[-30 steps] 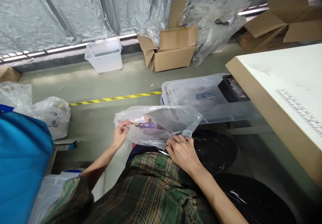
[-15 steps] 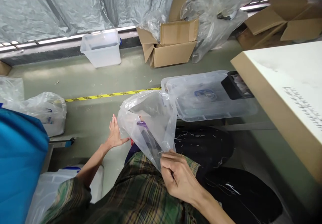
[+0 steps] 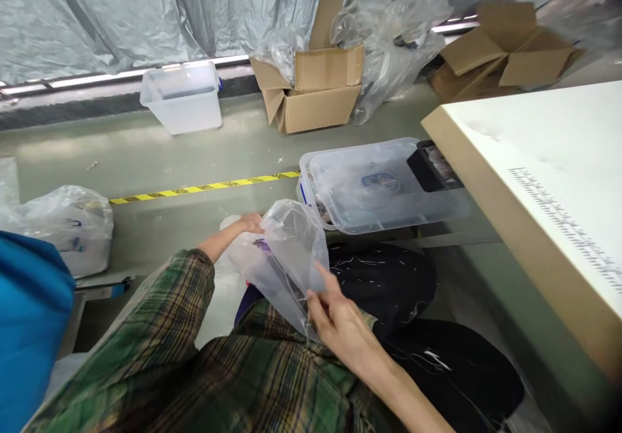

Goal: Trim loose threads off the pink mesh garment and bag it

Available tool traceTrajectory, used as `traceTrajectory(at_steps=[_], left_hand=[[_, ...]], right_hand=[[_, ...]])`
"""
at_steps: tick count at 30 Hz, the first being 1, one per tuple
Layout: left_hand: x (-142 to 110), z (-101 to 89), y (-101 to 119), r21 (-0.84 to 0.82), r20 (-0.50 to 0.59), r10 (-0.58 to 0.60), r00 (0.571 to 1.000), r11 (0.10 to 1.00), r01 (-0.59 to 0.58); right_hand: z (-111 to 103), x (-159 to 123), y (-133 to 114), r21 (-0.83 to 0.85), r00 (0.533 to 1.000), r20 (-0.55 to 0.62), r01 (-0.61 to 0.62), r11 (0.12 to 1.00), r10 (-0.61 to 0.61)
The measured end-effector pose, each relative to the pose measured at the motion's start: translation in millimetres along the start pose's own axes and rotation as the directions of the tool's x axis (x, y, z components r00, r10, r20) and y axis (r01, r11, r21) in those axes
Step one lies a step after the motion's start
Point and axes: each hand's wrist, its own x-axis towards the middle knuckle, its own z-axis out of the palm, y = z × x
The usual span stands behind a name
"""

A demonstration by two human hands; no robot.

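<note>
In front of my lap is a clear plastic bag (image 3: 296, 238), its mouth held partly wide. At its far left edge, my left hand (image 3: 250, 223) is closed on the plastic; some of its fingertips are hidden. My right hand (image 3: 337, 313) pinches the near right edge with the thumb and curled fingers, while its index finger sticks out along the film. Something purple (image 3: 263, 245) shows through the bag, too blurred to name.
A lidded clear plastic bin (image 3: 383, 187) stands ahead to the right, beside a white-topped table (image 3: 549, 135). Farther back are an open carton (image 3: 321, 109), another carton (image 3: 510, 50) and a white tub (image 3: 182, 105). Blue fabric (image 3: 29, 329) bulges at the left.
My left hand, spread beside the bag before, has moved up and right onto its edge and closed. My right index finger has lifted and straightened. The view has shifted slightly right.
</note>
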Motion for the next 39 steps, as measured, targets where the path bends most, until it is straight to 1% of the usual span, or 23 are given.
traceTrajectory(at_steps=[2,4,7,9,12,15,17,20,21,22,23,24,27,30,31,32,33,34,35,36,37,38,39], left_hand=[[-0.3,-5.0,8.6,-0.003,-0.037,0.023,0.999,1.0,-0.023],[-4.6,-21.5,25.1,-0.015,-0.12,0.062,0.991,0.998,-0.065],[-24.0,-51.4,57.8,-0.045,-0.223,0.118,0.968,0.99,-0.131],[-49.1,-63.5,80.3,-0.046,-0.207,0.203,0.957,0.975,-0.217],[-97.3,-64.8,112.5,0.05,-0.158,0.372,0.915,0.928,-0.369],[-141.3,-58.2,139.9,0.134,-0.149,0.444,0.883,0.894,-0.427],[-161.4,-56.1,151.7,0.176,-0.096,0.457,0.884,0.882,-0.437],[-172.9,-58.5,153.1,0.243,0.001,0.419,0.908,0.881,-0.407],[-171.3,-60.3,148.5,0.252,0.009,0.407,0.914,0.883,-0.396],[-167.0,-62.3,141.5,0.248,0.004,0.399,0.917,0.888,-0.388],[-160.4,-64.4,132.2,0.235,-0.014,0.393,0.919,0.895,-0.379],[-152.2,-66.8,121.3,0.216,-0.053,0.389,0.92,0.903,-0.37],[-124.9,-77.8,82.4,0.156,-0.181,0.321,0.93,0.943,-0.295],[-109.1,-102.7,38.1,0.078,-0.243,0.286,0.927,0.958,-0.275],[-108.6,-113.8,21.7,0.078,-0.265,0.308,0.914,0.951,-0.298],[-110.9,-124.7,4.3,0.1,-0.348,0.305,0.886,0.952,-0.288],[-115.6,-133.9,-14.3,0.183,-0.469,0.29,0.834,0.956,-0.229],[-122.6,-139.8,-33.5,0.321,-0.55,0.276,0.788,0.941,-0.105],[-131.3,-140.7,-53.1,0.47,-0.58,0.272,0.768,0.882,0.043],[-140.9,-135.6,-72.1,0.576,-0.544,0.257,0.799,0.807,0.132],[-150.4,-124.4,-89.6,0.63,-0.461,0.228,0.858,0.765,0.136],[-159.0,-107.4,-104.7,0.62,-0.383,0.195,0.903,0.779,0.095],[-165.9,-86.1,-116.4,0.601,-0.348,0.185,0.919,0.796,0.067]], right_hand=[[-2.6,10.4,20.0,-0.152,0.984,-0.176,-0.044,0.987,0.017],[-7.8,21.8,37.0,-0.367,0.951,-0.31,-0.111,0.924,-0.008],[-20.1,40.4,47.5,-0.57,0.912,-0.407,-0.212,0.793,-0.048],[-28.4,53.9,45.6,-0.599,0.899,-0.434,-0.24,0.764,-0.058],[-36.0,74.7,39.7,-0.493,0.929,-0.37,-0.175,0.852,-0.023],[-40.0,92.3,36.8,-0.167,0.941,-0.33,-0.135,0.977,0.073],[-45.7,98.7,35.5,0.053,0.89,-0.428,-0.149,0.987,0.157],[-59.9,97.3,35.6,0.23,0.727,-0.643,-0.114,0.966,0.239],[-64.1,94.6,37.4,0.254,0.678,-0.688,-0.112,0.961,0.261],[-66.7,91.3,40.5,0.265,0.649,-0.707,-0.125,0.956,0.281],[-67.2,87.9,44.7,0.271,0.648,-0.7,-0.15,0.951,0.302],[-65.2,84.8,49.7,0.273,0.668,-0.671,-0.181,0.945,0.322],[-49.0,80.3,63.0,0.237,0.783,-0.516,-0.259,0.936,0.348],[-35.1,83.2,64.9,0.147,0.878,-0.361,-0.278,0.949,0.313],[-34.1,85.0,63.0,0.131,0.894,-0.327,-0.278,0.952,0.306],[-35.0,86.8,60.6,0.132,0.9,-0.307,-0.283,0.95,0.31],[-37.3,88.5,58.1,0.153,0.898,-0.298,-0.29,0.945,0.323],[-40.4,89.8,56.0,0.195,0.89,-0.301,-0.295,0.935,0.343],[-43.7,90.8,54.4,0.256,0.878,-0.308,-0.296,0.92,0.368],[-46.7,91.3,53.4,0.331,0.864,-0.311,-0.292,0.897,0.396],[-48.8,91.5,52.6,0.414,0.85,-0.31,-0.284,0.865,0.427],[-49.9,91.2,51.6,0.498,0.833,-0.306,-0.272,0.823,0.461],[-49.5,90.4,50.1,0.576,0.817,-0.297,-0.259,0.775,0.494]])
